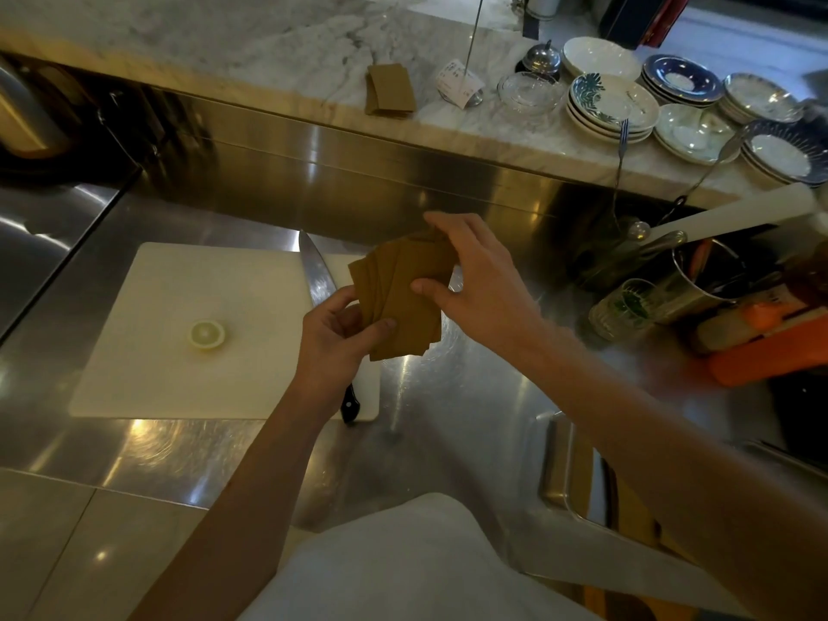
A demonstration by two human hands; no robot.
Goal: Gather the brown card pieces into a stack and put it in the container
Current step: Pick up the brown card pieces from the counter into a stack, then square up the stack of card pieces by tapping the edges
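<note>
Brown rectangular card pieces — several, fanned, unprinted — are pinched between left hand and right hand; a second brown card stack lies on the marble ledge.

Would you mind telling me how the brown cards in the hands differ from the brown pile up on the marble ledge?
The held cards are up off the steel counter, gripped by the left hand and right hand; the ledge pile lies flat and untouched. The held cards are fanned and uneven; the ledge pile is squarer, only slightly offset. The held cards are close to the person; the ledge pile is beside a receipt spike. Both are the same brown and rectangular.
</note>
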